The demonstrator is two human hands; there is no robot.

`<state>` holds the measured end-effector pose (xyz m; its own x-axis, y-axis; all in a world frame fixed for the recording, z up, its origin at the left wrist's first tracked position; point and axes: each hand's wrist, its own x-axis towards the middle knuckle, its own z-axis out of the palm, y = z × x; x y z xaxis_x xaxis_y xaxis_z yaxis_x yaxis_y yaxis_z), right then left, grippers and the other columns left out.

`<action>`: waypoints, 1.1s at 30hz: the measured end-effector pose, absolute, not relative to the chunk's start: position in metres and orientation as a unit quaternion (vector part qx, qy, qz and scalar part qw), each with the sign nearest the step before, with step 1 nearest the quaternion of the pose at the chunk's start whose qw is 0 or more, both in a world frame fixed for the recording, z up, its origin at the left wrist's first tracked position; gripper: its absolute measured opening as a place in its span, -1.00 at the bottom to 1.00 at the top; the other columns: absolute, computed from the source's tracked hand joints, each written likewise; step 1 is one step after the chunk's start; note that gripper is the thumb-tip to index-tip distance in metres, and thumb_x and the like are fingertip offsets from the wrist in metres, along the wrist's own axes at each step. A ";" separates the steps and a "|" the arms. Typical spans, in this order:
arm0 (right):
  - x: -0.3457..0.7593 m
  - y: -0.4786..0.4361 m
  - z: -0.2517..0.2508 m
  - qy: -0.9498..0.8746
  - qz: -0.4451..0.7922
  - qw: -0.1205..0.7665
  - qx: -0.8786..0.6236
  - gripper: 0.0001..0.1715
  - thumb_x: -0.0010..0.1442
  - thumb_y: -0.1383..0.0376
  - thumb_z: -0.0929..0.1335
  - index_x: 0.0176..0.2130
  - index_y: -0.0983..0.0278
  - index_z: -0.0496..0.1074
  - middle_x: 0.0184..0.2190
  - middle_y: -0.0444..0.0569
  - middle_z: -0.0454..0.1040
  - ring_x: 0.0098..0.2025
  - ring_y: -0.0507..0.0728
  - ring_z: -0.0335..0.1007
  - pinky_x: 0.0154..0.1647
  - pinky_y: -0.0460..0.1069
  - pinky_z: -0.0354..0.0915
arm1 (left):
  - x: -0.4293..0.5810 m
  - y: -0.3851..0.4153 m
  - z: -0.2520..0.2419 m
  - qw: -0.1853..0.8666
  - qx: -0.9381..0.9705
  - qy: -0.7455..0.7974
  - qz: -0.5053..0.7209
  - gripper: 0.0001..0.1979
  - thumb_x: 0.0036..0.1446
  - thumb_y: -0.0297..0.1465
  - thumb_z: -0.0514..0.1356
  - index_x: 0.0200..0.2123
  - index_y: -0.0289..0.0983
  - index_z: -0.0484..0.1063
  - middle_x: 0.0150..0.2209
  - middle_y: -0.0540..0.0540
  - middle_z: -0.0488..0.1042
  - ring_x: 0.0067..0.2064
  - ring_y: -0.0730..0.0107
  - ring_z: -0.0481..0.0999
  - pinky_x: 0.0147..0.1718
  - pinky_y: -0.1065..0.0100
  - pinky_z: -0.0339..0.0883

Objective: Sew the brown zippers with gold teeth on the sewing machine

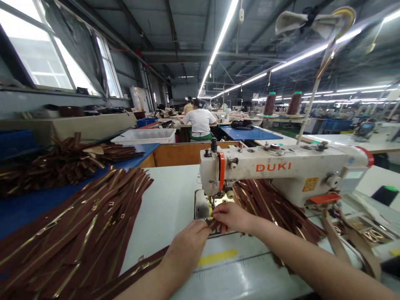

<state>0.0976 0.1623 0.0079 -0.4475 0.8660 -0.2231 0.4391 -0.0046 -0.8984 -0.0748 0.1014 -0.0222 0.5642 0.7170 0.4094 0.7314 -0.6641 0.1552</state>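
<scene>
A white sewing machine (243, 168) with orange lettering stands on the pale table. Just in front of its needle area, my right hand (233, 216) pinches the end of a brown zipper (213, 225). My left hand (189, 243) grips the same zipper close by on the left, fingers closed over it. What looks like the rest of this zipper, with gold teeth, trails to the lower left beneath my left forearm. My fingers partly cover the metal needle plate (201, 207). Many brown zippers (93, 216) with gold pulls lie piled on the left.
More brown zippers (259, 200) lie behind and under the machine arm. A tray of gold-coloured metal parts (373, 235) sits at the right. Brown thread cones (269, 105) stand farther back. A person in a white top (200, 121) sits ahead, back turned.
</scene>
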 end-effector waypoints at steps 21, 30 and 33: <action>0.124 0.157 -0.017 -0.847 0.231 0.307 -0.367 -0.88 0.02 0.46 0.44 -0.49 0.28 0.49 -0.49 -0.12 0.43 -0.35 0.05 0.34 -0.28 -0.09 0.22 | -0.074 0.109 -0.020 -0.154 -0.811 -0.461 -0.327 -0.78 0.18 -0.48 0.05 -0.34 -0.24 0.51 -0.32 -0.06 0.45 -0.24 0.34 0.45 -0.22 0.32 0.37; 0.123 0.155 -0.016 -0.852 0.226 0.292 -0.370 -0.83 0.12 0.49 0.33 -0.45 0.30 0.46 -0.45 -0.11 0.40 -0.31 0.06 0.29 -0.25 -0.07 0.18 | -0.077 0.109 -0.020 -0.110 -0.825 -0.427 -0.353 -0.78 0.19 -0.46 0.04 -0.27 -0.23 0.50 -0.33 -0.06 0.48 -0.26 0.35 0.46 -0.26 0.35 0.39; 0.121 0.155 -0.015 -0.850 0.215 0.285 -0.387 -0.82 0.09 0.51 0.32 -0.47 0.30 0.44 -0.45 -0.11 0.39 -0.31 0.06 0.28 -0.26 -0.08 0.17 | -0.078 0.109 -0.021 -0.089 -0.840 -0.405 -0.351 -0.75 0.21 -0.46 0.02 -0.22 -0.23 0.49 -0.34 -0.06 0.46 -0.27 0.36 0.46 -0.27 0.37 0.40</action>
<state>0.1206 0.1546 -0.0151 -0.5384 0.7804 0.3178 0.5351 0.6080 -0.5865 -0.0783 0.1088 -0.0205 0.4258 0.7426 0.5168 0.6185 -0.6559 0.4328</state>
